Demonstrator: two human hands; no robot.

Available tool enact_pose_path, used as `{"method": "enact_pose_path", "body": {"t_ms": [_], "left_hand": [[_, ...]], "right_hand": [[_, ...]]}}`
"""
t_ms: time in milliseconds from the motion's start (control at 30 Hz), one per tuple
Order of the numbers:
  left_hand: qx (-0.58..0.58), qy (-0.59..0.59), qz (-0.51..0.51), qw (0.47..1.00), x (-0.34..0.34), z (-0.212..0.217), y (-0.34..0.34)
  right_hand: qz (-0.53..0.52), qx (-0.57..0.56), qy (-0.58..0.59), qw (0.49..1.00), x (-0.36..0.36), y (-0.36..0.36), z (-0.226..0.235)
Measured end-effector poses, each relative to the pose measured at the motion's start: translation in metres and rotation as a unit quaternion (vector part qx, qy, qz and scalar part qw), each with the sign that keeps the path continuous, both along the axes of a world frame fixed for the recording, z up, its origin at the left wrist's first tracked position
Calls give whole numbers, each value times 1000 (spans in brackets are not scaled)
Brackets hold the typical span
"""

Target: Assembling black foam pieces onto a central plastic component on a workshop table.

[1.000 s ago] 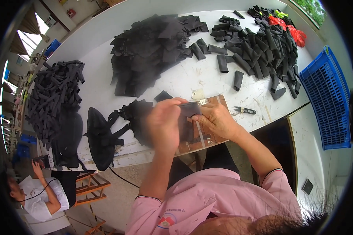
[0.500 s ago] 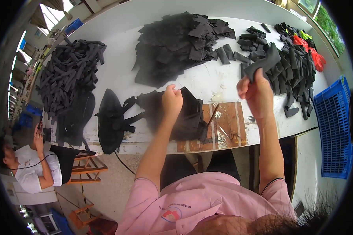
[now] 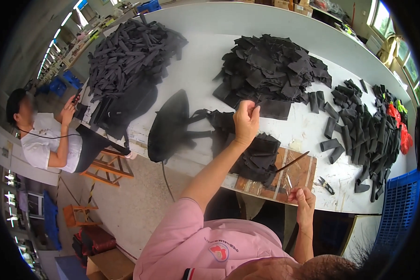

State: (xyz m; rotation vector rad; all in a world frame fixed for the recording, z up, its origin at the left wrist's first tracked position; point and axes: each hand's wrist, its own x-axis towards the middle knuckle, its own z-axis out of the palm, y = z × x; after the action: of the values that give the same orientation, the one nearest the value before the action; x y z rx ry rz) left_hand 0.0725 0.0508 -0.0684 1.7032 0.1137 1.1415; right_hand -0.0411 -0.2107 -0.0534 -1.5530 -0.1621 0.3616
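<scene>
My left hand (image 3: 246,120) is raised over the white table (image 3: 205,60), fingertips pinched together, with nothing visible in them. Under it lies a stack of black cut pieces (image 3: 259,156), partly on a brown board (image 3: 303,175). My right hand (image 3: 304,201) is closed in a fist at the table's front edge, just below the board; I see nothing in it. A thin dark stick (image 3: 292,163) lies slanted on the board. Small snips (image 3: 325,185) rest right of the board.
A flat black oval piece with straps (image 3: 169,123) lies left of the stack. Heaps of black pieces (image 3: 275,65), (image 3: 130,51) and black strips (image 3: 368,130) cover the table. A blue crate (image 3: 399,210) stands at right. A seated person (image 3: 46,135) and wooden stools (image 3: 108,165) are at left.
My right hand has come down from the strip pile to the table's front edge and no longer holds a black strip. My left hand has lifted off the black stack. The view has shifted left.
</scene>
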Motion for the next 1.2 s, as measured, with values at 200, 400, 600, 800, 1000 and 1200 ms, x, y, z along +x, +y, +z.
{"method": "enact_pose_path", "body": {"t_ms": [200,400,600,800,1000,1200], "left_hand": [[-472,25,-175,864,-79,39,-1],[-537,142,-226,800,-152,11,-45],[-565,170,-264,763,-178,-10,-72],[-613,189,-313,700,-181,-18,-77],[-533,272,-296,744,-180,-16,-87],[-334,256,-212,882,-186,13,-90]], "right_hand": [[129,-26,-44,990,2,40,2],[85,93,-54,991,-16,80,10],[-18,97,-1,995,-25,85,-1],[-72,56,-4,996,-23,83,6],[-77,-21,-86,993,-22,67,1],[-104,-207,-269,935,-20,54,-3]]}}
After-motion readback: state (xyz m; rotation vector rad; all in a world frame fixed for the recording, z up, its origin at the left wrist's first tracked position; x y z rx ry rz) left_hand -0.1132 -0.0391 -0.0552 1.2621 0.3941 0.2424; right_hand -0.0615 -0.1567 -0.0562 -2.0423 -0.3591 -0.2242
